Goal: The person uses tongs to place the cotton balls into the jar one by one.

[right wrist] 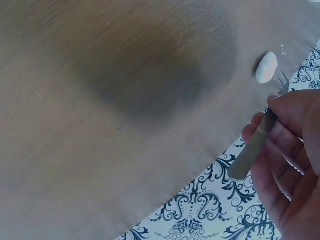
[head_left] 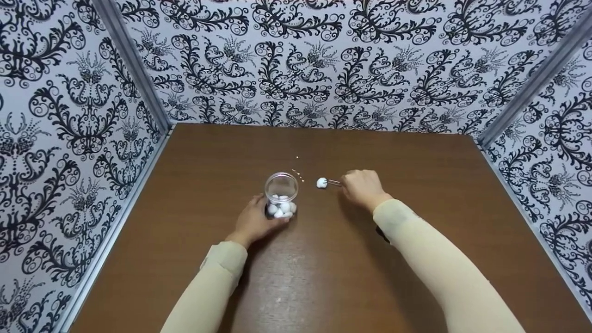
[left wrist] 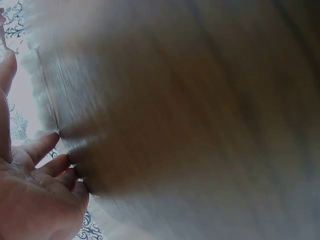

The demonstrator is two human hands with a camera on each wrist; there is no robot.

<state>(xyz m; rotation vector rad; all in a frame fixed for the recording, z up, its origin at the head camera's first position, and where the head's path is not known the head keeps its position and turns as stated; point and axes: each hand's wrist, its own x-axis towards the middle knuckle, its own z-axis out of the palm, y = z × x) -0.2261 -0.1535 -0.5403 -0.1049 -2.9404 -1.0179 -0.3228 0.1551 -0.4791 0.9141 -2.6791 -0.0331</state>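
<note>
My left hand (head_left: pixel 255 221) holds a clear open-topped jar (head_left: pixel 281 187) from its near left side. Several rounded white lumps (head_left: pixel 280 212) lie in the bottom of the jar. In my right hand (head_left: pixel 365 188) is a small metal fork (right wrist: pixel 248 157), gripped between thumb and fingers with its tines pointing left. One white lump (head_left: pixel 322 183) is at the tines, to the right of the jar; in the right wrist view it looks oval and just beside them. The left wrist view shows the left hand (left wrist: pixel 40 195) with bent fingers, mostly against a blurred tabletop.
A few tiny white crumbs (head_left: pixel 299 175) lie on the brown wooden table (head_left: pixel 222 152) between the jar and the fork. Patterned black-and-white walls (head_left: pixel 296 69) with grey metal posts (head_left: pixel 143 69) border the table's back and sides.
</note>
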